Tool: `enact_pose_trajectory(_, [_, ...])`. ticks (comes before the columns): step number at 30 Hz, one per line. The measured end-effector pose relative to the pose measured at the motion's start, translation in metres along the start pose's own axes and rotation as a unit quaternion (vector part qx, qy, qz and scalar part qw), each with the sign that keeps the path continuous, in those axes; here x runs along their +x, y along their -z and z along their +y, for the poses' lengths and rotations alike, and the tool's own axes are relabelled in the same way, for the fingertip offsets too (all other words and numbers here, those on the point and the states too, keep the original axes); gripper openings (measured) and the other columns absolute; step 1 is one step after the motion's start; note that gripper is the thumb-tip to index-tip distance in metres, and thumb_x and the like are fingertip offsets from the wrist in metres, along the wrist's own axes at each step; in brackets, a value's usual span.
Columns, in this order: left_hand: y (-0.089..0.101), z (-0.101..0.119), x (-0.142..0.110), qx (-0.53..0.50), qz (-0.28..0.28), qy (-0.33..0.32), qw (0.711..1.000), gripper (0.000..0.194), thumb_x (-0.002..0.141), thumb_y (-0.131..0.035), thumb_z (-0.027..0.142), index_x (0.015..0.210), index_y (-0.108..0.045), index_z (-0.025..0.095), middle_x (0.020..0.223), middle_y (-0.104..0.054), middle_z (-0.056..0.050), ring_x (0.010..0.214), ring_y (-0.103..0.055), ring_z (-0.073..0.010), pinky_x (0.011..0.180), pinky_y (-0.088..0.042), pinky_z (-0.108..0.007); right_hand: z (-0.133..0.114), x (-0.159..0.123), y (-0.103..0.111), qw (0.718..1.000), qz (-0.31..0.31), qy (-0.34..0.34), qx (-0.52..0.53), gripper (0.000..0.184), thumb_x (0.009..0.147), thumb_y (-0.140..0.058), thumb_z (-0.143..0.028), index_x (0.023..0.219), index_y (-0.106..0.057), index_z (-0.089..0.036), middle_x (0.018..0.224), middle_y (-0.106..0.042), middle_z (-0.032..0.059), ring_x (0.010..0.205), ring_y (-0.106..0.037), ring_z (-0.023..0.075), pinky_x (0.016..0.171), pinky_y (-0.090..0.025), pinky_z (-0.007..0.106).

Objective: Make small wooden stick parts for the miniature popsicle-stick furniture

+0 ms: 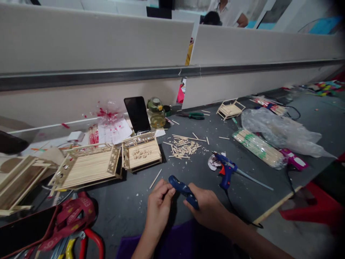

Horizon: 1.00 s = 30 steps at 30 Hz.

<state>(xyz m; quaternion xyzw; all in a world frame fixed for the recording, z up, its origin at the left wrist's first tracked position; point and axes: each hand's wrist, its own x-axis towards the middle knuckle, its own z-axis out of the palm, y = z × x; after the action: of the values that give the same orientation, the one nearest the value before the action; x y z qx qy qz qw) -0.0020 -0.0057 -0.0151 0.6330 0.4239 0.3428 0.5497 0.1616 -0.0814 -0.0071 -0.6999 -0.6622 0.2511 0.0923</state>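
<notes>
My right hand (207, 207) is wrapped round a dark blue hand tool (183, 189) with a rounded head; its exact kind is not clear. Close to that head, my left hand (160, 201) is closed in a pinch, and whatever lies between the fingertips is too small or hidden to make out. A single thin wooden stick (155, 178) lies on the dark table just beyond my left hand. Farther back is a loose pile of short cut stick pieces (185, 147). To the left stands a small stick-built frame (141, 153) with little pieces lying on its slats.
A larger stick frame (86, 167) stands left. A blue glue gun (228, 169) lies right, its cord trailing to the table edge. Behind are a propped phone (137, 115), a jar (157, 117), green-handled pliers (195, 115), a miniature stick chair (230, 109) and bagged sticks (258, 148).
</notes>
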Motion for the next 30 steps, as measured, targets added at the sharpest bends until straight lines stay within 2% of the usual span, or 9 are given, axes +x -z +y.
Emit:
enact_pose_trajectory(4, [-0.001,-0.002,0.0,0.014,-0.004,-0.006,1.0,0.027,0.087,-0.053,0.028,0.065,-0.065,0.017,0.065,-0.046,0.0,0.065,-0.048,-0.016,0.06,-0.035,-0.024,0.001,-0.001,-0.003,1.0,-0.008,-0.001,0.015,0.017,0.088,-0.05,-0.033,0.1,-0.048,-0.021,0.092,-0.068,0.0035,0.087,-0.066,0.0237,0.068,-0.035,0.029])
enact_pose_trajectory(10, [-0.002,-0.013,0.003,0.012,-0.003,0.024,1.0,0.026,0.085,-0.055,0.029,0.065,-0.066,0.017,0.064,-0.047,0.0,0.063,-0.047,-0.0159,0.058,-0.034,-0.024,0.008,0.006,-0.017,0.999,-0.023,-0.012,-0.023,0.016,0.09,-0.046,-0.034,0.096,-0.05,-0.02,0.083,-0.07,0.0055,0.076,-0.067,0.0255,0.064,-0.032,0.03])
enact_pose_trajectory(14, [-0.003,-0.018,0.005,0.005,-0.005,0.042,0.999,0.027,0.084,-0.056,0.031,0.064,-0.067,0.018,0.064,-0.047,0.0,0.063,-0.046,-0.0157,0.058,-0.034,-0.024,0.013,0.007,-0.022,1.0,-0.02,0.007,-0.013,0.022,0.089,-0.047,-0.032,0.105,-0.049,-0.017,0.084,-0.071,0.0076,0.075,-0.068,0.0254,0.062,-0.032,0.03])
enact_pose_trajectory(21, [-0.002,-0.021,0.006,-0.002,-0.004,0.053,0.999,0.027,0.083,-0.057,0.033,0.063,-0.065,0.018,0.064,-0.048,0.0,0.064,-0.047,-0.0163,0.06,-0.035,-0.024,0.007,0.008,-0.018,0.999,-0.017,-0.007,-0.028,0.011,0.087,-0.049,-0.027,0.094,-0.049,-0.019,0.077,-0.071,0.0048,0.069,-0.068,0.0219,0.058,-0.027,0.029])
enact_pose_trajectory(27, [0.0,-0.021,0.007,0.012,-0.003,0.033,0.999,0.025,0.082,-0.057,0.031,0.062,-0.064,0.018,0.063,-0.048,0.0,0.063,-0.047,-0.0164,0.06,-0.035,-0.024,0.002,0.009,-0.015,0.996,-0.009,-0.021,-0.087,0.014,0.088,-0.05,-0.031,0.092,-0.054,-0.019,0.079,-0.071,0.0065,0.072,-0.067,0.0231,0.06,-0.029,0.03])
enact_pose_trajectory(30, [-0.001,-0.02,0.006,0.015,0.001,0.021,1.0,0.024,0.082,-0.056,0.031,0.064,-0.065,0.018,0.064,-0.048,0.0,0.064,-0.047,-0.0165,0.06,-0.035,-0.025,-0.001,0.007,-0.014,0.992,0.005,-0.05,-0.114,0.013,0.089,-0.051,-0.031,0.091,-0.057,-0.019,0.078,-0.071,0.0061,0.072,-0.067,0.0227,0.061,-0.029,0.03])
